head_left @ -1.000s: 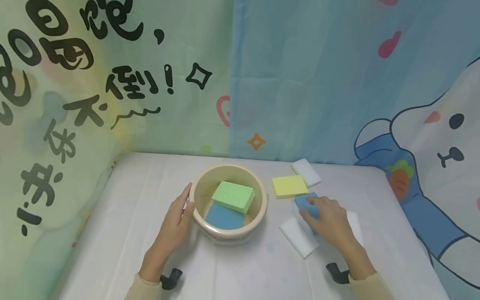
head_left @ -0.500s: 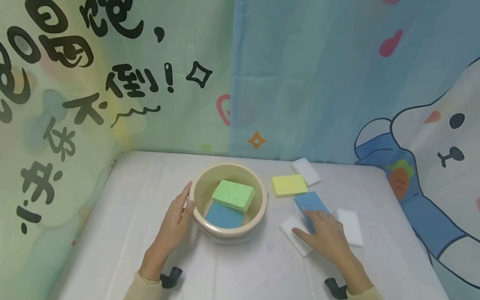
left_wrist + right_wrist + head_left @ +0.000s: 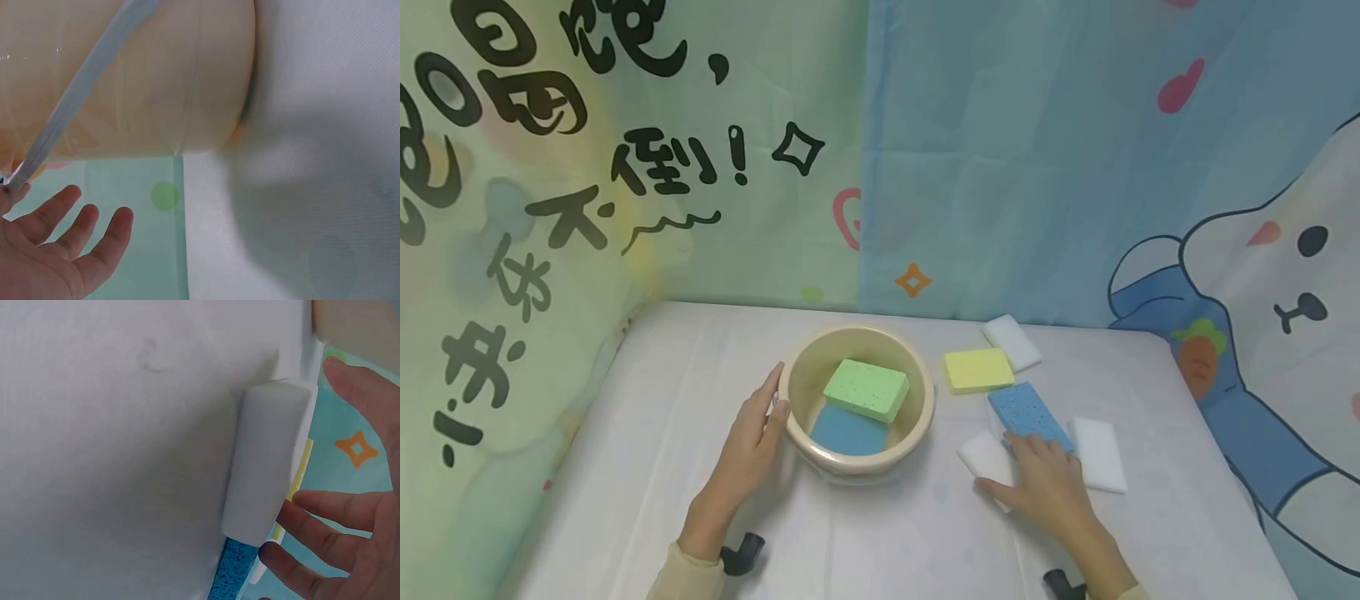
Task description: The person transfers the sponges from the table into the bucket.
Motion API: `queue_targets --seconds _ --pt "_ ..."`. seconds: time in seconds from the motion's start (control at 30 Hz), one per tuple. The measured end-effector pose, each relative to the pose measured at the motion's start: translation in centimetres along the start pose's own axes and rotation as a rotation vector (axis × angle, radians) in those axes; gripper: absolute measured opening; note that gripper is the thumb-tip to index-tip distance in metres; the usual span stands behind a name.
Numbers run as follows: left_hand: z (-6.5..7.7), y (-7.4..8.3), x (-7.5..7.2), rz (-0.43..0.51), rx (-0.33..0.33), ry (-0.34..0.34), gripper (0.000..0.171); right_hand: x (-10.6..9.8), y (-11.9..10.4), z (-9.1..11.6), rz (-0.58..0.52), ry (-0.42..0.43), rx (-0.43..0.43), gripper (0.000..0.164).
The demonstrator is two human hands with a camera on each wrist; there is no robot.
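A cream bucket (image 3: 796, 450) holds a green sponge (image 3: 867, 390) lying on a blue piece (image 3: 850, 431). My left hand (image 3: 751, 437) rests at the bucket's left rim, fingers extended; in the left wrist view they are spread beside its wall, near a grey handle strap (image 3: 81, 87). On the right, my right hand (image 3: 1048, 483) reaches over a white sponge (image 3: 265, 462) and the lower end of a blue sponge (image 3: 1028, 417). Its fingers are spread, with the thumb held apart, and the fingertips lie right at the sponges' edges. The hand covers part of the white sponge.
A yellow sponge (image 3: 977, 371) lies behind the blue sponge, with another white sponge (image 3: 1012, 342) past it. A third white sponge (image 3: 1099, 455) sits to the right. Printed cloth (image 3: 1000, 167) hangs behind the white-covered table (image 3: 647, 400).
My right hand has drawn back from the blue sponge toward me, down over the near white sponge, uncovering more of the blue one. The left hand and the bucket have stayed put.
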State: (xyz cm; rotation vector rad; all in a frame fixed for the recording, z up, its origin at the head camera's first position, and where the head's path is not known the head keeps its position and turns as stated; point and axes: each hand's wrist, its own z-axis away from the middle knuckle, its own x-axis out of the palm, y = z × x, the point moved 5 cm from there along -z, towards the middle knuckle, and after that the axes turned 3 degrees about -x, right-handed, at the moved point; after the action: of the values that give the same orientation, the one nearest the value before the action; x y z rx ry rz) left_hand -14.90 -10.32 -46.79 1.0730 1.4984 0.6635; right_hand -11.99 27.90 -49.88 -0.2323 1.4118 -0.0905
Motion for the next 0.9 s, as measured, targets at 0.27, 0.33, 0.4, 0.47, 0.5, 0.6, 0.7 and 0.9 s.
queue_targets --seconds 0.27,0.33,0.4,0.47,0.5,0.6,0.7,0.9 --pt "0.08 -0.05 0.01 0.005 -0.003 0.0 0.054 0.29 -0.06 0.17 0.022 0.011 -0.031 0.097" --pt "0.08 -0.02 0.0 0.007 -0.005 0.0 0.054 0.31 -0.05 0.16 0.035 0.014 -0.035 0.095" --pt "0.06 -0.01 0.01 0.008 -0.003 0.001 0.054 0.33 -0.06 0.16 0.044 0.012 -0.033 0.093" --pt "0.06 0.0 0.01 0.008 -0.004 0.001 0.053 0.35 -0.05 0.15 0.05 0.007 -0.029 0.09" --pt "0.06 -0.02 0.03 0.007 -0.004 0.001 0.053 0.35 -0.04 0.1 0.05 0.005 -0.029 0.09" --pt "0.04 -0.04 0.06 0.009 -0.003 0.0 0.054 0.32 -0.01 0.05 0.048 0.002 -0.023 0.087" --pt "0.05 -0.08 0.07 0.005 -0.007 0.001 0.054 0.22 0.01 -0.02 0.045 0.002 -0.023 0.085" --pt "0.09 -0.03 0.02 -0.004 -0.018 0.007 0.054 -0.38 -0.16 -0.06 0.041 0.014 -0.033 0.084"
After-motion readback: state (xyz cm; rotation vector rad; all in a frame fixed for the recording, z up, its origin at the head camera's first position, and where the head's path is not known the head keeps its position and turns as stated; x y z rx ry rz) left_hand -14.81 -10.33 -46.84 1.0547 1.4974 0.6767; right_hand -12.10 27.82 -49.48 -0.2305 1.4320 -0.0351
